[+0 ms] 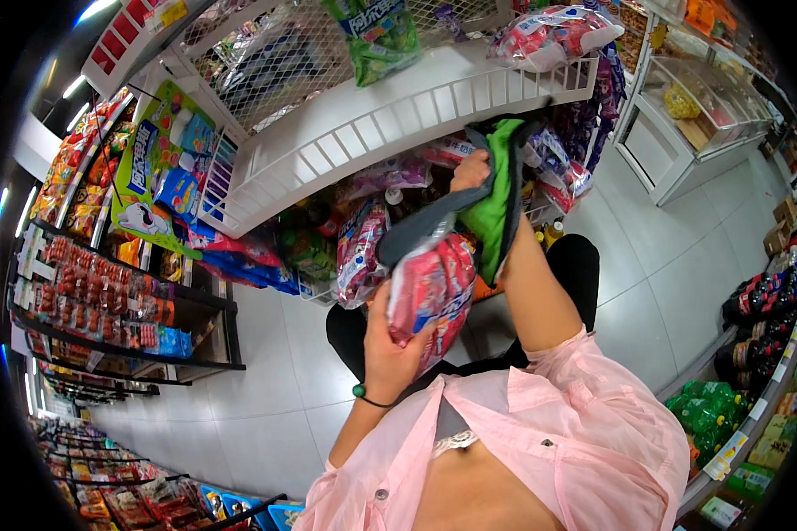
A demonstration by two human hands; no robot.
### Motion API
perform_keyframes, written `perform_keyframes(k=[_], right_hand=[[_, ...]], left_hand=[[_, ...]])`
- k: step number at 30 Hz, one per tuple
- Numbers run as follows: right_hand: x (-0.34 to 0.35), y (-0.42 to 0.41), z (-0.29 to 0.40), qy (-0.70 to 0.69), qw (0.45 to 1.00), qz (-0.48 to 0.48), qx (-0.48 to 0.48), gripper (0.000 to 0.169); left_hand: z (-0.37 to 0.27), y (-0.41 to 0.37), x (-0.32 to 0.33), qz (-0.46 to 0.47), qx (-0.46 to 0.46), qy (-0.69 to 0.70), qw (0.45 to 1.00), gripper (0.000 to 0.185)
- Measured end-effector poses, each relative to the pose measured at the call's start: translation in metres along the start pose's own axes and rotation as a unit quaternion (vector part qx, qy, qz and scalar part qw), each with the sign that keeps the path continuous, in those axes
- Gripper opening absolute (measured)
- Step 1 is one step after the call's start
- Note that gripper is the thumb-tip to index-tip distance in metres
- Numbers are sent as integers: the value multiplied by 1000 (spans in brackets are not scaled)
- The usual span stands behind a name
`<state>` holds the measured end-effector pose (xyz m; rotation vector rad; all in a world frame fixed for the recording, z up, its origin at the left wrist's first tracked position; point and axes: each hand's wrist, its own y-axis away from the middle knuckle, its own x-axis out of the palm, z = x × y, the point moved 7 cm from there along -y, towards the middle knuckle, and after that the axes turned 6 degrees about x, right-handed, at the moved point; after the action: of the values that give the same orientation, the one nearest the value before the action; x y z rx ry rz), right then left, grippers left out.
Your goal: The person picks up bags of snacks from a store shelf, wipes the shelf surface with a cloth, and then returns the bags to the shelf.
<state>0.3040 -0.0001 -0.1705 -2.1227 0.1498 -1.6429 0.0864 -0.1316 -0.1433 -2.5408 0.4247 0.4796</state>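
My left hand [395, 345] grips a clear plastic bag of red-wrapped candy [438, 285] in front of my body. Above it, my right hand [471, 170] holds a grey and green cloth [495, 172], whose grey flap hangs over the top of the bag; the green part drapes along my right forearm. Beside the held bag, at its left, a similar candy bag [362, 252] stands on the lower wire shelf. More candy bags and bottles lie behind the cloth, partly hidden by it.
A white shelf basket [345, 143] with a slatted rim juts out above my hands, bearing a green candy bag [378, 40] and a pink candy bag [551, 36]. Snack racks [126, 318] stand on the left. Drink bottles [710, 411] line the right, and a white cabinet [671, 146] stands at upper right.
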Motion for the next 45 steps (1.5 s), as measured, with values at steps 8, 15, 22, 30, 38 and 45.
perform_keyframes(k=[8,15,22,30,38,45], right_hand=[[35,34,-22,901,269,-67,-335,37],[9,79,-123,831,519,-110,-168,56],[-11,59,-102,869,489,-71,-35,26],[-21,64,-105,668,705,-75,227,32],[6,48,-102,739,656,-54,146,51],[19,72,-146,663,747,-10,-57,68]], left_hand=[[20,-1,-29,-107,-45,183,976,76],[22,-17,-42,-246,14,209,946,74],[8,-13,-24,-184,-23,255,949,67],[26,-21,-46,-230,-49,333,913,49],[13,-27,-61,-232,12,3,973,77],[-5,-20,-20,-78,41,-7,996,127]])
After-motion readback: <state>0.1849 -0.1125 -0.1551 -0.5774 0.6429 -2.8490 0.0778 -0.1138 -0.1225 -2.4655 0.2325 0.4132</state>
